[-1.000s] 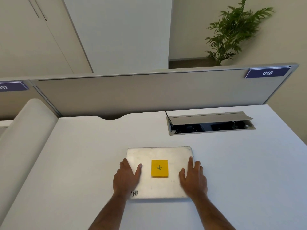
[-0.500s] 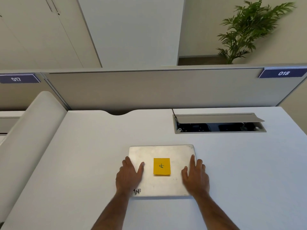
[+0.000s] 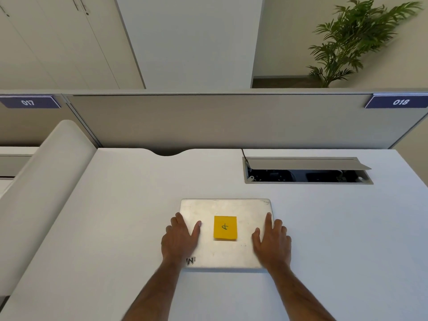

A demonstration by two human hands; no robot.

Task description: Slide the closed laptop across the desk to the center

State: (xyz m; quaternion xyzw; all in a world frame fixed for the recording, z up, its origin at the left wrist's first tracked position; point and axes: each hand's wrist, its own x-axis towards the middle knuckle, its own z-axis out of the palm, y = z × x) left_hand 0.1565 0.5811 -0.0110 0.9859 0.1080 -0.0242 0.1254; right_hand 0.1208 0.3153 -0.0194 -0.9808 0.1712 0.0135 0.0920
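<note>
While your left hand (image 3: 179, 239) and right hand (image 3: 273, 242) lie flat and spread on the closed laptop (image 3: 225, 207) — palms hide its side edges — its sticker (image 3: 191, 260) is partly covered.

Desk surroundings, non-task items only.

Yellow sticky note (image 3: 225, 228) with a handwritten mark. Cable box (image 3: 308, 170) recessed in the white desk (image 3: 104, 216) far right, its grey lid tilted open, dark sockets inside, a thin black cable at its left corner. Grey divider panel (image 3: 208, 121) runs along the desk's back edge, with blue number tags: 017 (image 3: 29, 102) at left, 018 (image 3: 399, 102) at right. Rounded white side panel (image 3: 44, 172) at left. Potted palm (image 3: 356, 40) behind the divider, right. Cupboard doors (image 3: 58, 42) upper left.
</note>
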